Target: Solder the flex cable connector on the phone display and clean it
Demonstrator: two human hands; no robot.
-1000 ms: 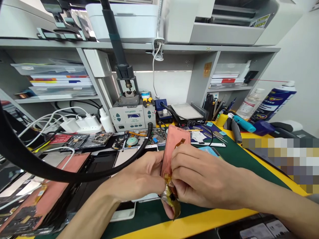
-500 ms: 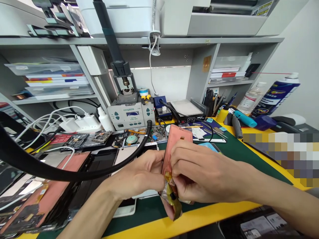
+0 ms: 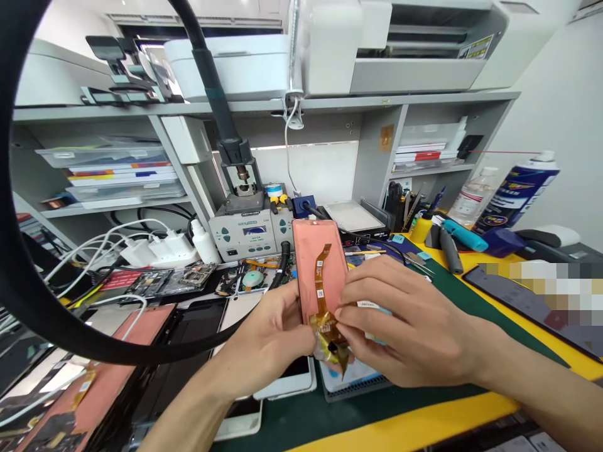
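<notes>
My hands hold a phone display panel point(image 3: 319, 270) upright in front of me, its copper-pink back facing me. An orange flex cable point(image 3: 320, 285) runs down that back to a crumpled gold foil wrap point(image 3: 330, 339) at the lower end. My left hand point(image 3: 264, 348) grips the panel's lower left edge. My right hand point(image 3: 405, 326) comes in from the right, its fingertips pinching the foil and the cable's lower end. The fingers hide part of the foil.
A hot-air rework station point(image 3: 247, 235) stands behind the panel, next to opened phone boards point(image 3: 169, 282). A black hose point(image 3: 61, 320) curves across the near left. Pink-backed screens point(image 3: 103, 370) lie at the lower left, and a spray can point(image 3: 518, 191) stands at the right.
The panel has risen and now shows its back squarely, with the flex cable in full view. My right hand has shifted down toward the foil. The whole view has tilted slightly.
</notes>
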